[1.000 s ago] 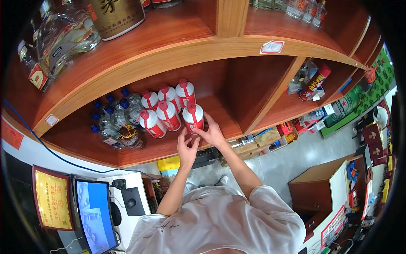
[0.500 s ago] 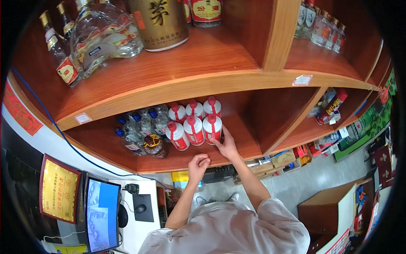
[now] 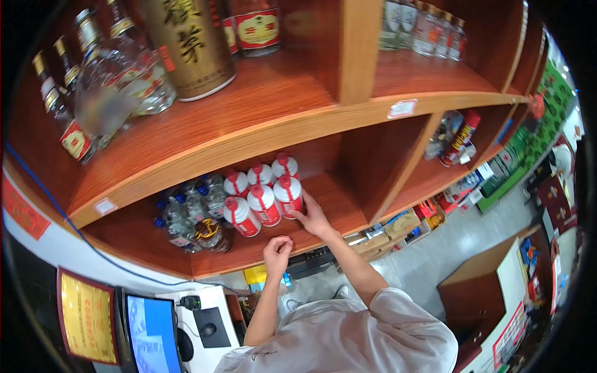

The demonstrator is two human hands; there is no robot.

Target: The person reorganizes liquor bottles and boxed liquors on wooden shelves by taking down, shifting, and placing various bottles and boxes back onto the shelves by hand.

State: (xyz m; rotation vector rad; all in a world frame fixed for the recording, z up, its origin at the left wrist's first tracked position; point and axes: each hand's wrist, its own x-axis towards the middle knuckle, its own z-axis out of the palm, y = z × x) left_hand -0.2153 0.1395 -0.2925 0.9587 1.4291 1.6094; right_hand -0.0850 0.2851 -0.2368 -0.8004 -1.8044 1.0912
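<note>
Several red-and-white bottles stand upright in two rows on the lower shelf (image 3: 323, 231). My right hand (image 3: 311, 217) is at the right side of the front-right bottle (image 3: 289, 198), its fingers partly round it and partly hidden behind it. Close to the shelf's front edge, my left hand (image 3: 278, 253) is curled with fingertips together, apart from the bottles; whether anything small is inside cannot be seen. Left of the red-and-white group are clear bottles with blue caps (image 3: 180, 214) and a dark round jar with yellow cord (image 3: 211, 235).
The upper shelf (image 3: 267, 93) holds glass bottles and a large gold canister (image 3: 189, 53). An upright divider (image 3: 407, 168) stands to the right. Below left are a monitor (image 3: 151, 336) and a mouse on a pad (image 3: 211, 327). A blue cable runs along the left.
The front-right bottle now stands in line with its neighbours, further back than a second ago. My left hand has drawn away from it and curled up. The view has shifted.
</note>
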